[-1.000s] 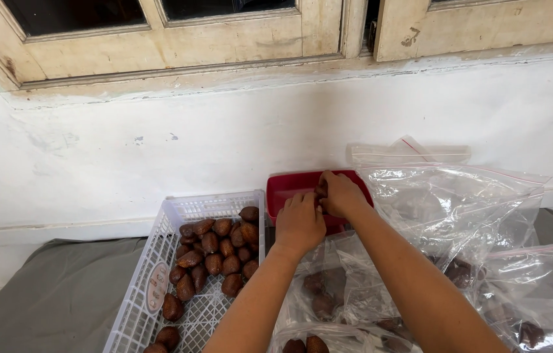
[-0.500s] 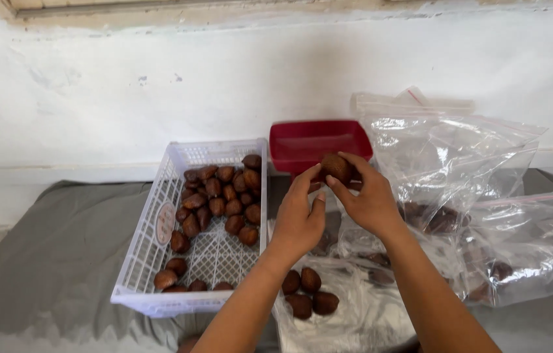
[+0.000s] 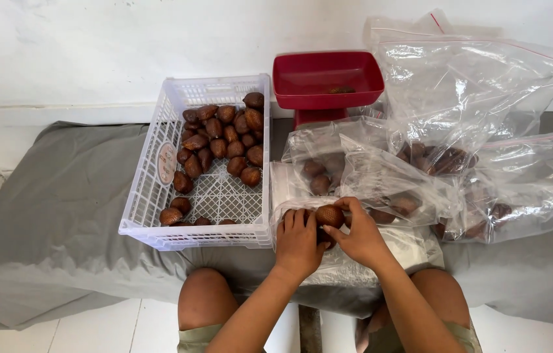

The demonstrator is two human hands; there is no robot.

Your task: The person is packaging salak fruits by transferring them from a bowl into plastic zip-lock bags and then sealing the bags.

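Note:
My left hand [image 3: 299, 243] and my right hand [image 3: 359, 235] meet just above my knees, both gripping brown scaly fruits [image 3: 329, 216] held between them. They hover over a clear plastic bag [image 3: 381, 186] lying flat on the grey cloth. To the left stands a white plastic crate [image 3: 159, 196] with many of the same brown fruits [image 3: 224, 140] inside. Behind the hands sits a red scale tray [image 3: 302, 82] with one small brown piece in it.
Several large clear zip bags [image 3: 472, 98], some holding fruits, lie to the right on the grey cloth [image 3: 61, 216] covering a low bench. A white wall runs behind. My bare knees [image 3: 204, 297] and a tiled floor show below.
The view tilted down and both hands drew back from the red tray toward me, carrying fruit down to the flat bag near my knees.

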